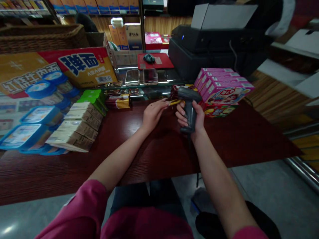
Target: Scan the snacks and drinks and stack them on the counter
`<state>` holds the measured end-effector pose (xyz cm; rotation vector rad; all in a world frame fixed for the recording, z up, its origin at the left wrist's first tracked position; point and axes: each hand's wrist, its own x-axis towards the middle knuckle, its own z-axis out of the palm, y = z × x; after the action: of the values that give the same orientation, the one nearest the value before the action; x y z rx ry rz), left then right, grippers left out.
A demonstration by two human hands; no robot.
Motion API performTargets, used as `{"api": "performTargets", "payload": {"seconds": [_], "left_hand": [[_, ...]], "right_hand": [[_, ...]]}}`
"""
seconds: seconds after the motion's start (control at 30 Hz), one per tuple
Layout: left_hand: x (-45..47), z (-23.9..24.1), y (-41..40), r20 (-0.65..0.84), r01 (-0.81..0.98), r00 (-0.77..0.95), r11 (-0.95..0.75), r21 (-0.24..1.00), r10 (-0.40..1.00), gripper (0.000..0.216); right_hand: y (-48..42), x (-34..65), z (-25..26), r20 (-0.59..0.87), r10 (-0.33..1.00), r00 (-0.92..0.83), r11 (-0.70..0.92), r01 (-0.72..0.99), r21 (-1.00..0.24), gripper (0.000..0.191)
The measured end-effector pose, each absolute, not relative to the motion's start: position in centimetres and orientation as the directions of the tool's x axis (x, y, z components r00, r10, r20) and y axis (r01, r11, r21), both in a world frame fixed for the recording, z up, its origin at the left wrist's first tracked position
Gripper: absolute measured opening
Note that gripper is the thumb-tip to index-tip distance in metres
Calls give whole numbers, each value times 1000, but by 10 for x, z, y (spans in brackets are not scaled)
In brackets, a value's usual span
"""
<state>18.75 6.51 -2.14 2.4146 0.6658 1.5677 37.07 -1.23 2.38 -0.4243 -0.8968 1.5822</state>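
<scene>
My right hand (pixel 198 117) is wrapped round the handle of a dark grey barcode scanner (pixel 190 111), held upright with its head pointing left. My left hand (pixel 154 112) pinches a thin yellow-edged packet (pixel 175 102) at its left end, just in front of the scanner head. The fingers of my right hand are close to the packet's other end; I cannot tell if they touch it. Behind it, partly hidden by the scanner, lies a pile of dark red packets (pixel 174 91). A neat stack of similar packets (pixel 120 101) sits left of my left hand.
Pink boxes (pixel 223 88) stand right of the scanner. At the left are small cream boxes (pixel 74 127), green boxes (pixel 92 100) and blue-lidded tubs (pixel 41 114). Two phones (pixel 132 77) and a mouse (pixel 149 58) lie behind, on the glass counter. The wooden counter's front edge (pixel 159 177) is near my body.
</scene>
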Motion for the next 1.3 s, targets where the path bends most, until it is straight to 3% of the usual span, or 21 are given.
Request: {"api": "performTargets", "payload": {"seconds": [0.27,0.57,0.77,0.9,1.07,1.3], "left_hand": [[250,-31,92,593,246,716,-928,279,368,26],[257,-35,95,548,199,772,-941,274,323,40],[207,-30,79,605,281,716,-937,206,348,52],[116,-24,74,601,504,624,-845,179,500,56],[19,-24,86,612,758,321,-583,292,723,65],[6,-39,110,585,758,113,-450,472,803,56]], "right_hand": [[-1,392,18,225,965,-137,75,-676,-733,45],[-6,397,22,198,977,-80,106,-626,-773,48],[-21,393,24,210,970,-120,87,-636,-766,41],[-38,379,16,93,985,-145,-13,-604,-797,40],[-62,353,6,-58,971,-233,-171,-502,-848,40],[-82,319,-1,-153,936,-318,-285,-424,-860,59]]}}
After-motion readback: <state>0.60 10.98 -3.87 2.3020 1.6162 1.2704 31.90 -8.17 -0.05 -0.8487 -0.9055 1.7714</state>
